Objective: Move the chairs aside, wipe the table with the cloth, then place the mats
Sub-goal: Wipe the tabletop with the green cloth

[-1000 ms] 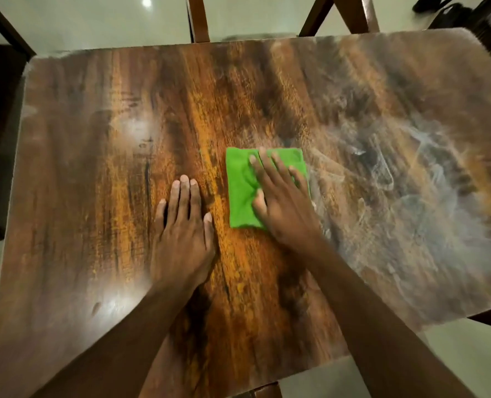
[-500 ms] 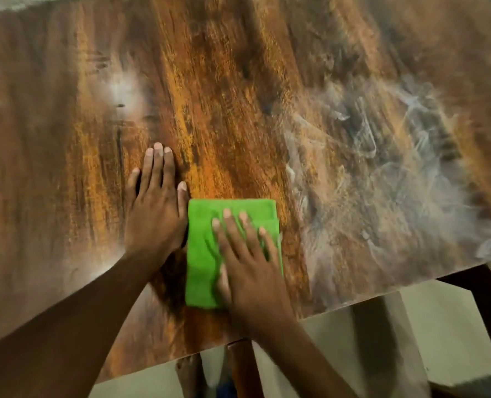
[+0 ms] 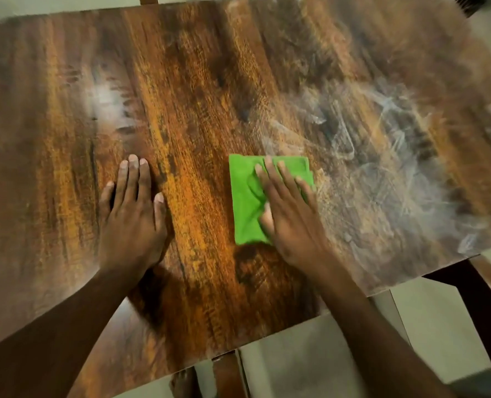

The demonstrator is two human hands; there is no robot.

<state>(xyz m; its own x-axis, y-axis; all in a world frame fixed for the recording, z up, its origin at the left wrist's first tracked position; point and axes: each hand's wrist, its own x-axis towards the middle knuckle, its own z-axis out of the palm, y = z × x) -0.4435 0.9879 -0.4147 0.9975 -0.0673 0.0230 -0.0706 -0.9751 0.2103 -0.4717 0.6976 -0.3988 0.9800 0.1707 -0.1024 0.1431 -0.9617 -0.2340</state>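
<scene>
My right hand [image 3: 288,214] lies flat on the green cloth [image 3: 247,202], palm down, fingers stretched out and pressing it onto the desk [image 3: 204,116]. It does not clutch the cloth: the fingers are spread over its far right part, with the thumb lying across the cloth's middle. The cloth is folded into a rough rectangle, and its left edge and near left corner stick out from under my hand.

My left hand [image 3: 132,222] is also flat and open, palm on the bare wood, fingers together and pointing away from me. It holds nothing. It sits well to the left of the cloth, with a strip of orange-brown grain between the two hands.

To the right of my right hand and beyond it the desk shows pale, hazy smears and streaks [image 3: 382,156]. Beyond my left hand there is a smaller whitish patch [image 3: 106,101], which may be glare. Between my hands the wood looks darker and clean.

Just past the near edge of the desk, between my forearms, I can see a dark wooden leg [image 3: 227,374] and part of my bare foot [image 3: 181,382] on the pale floor [image 3: 324,354]. More dark wooden framing [image 3: 479,300] stands to the right of my right forearm; I cannot tell what it belongs to.
</scene>
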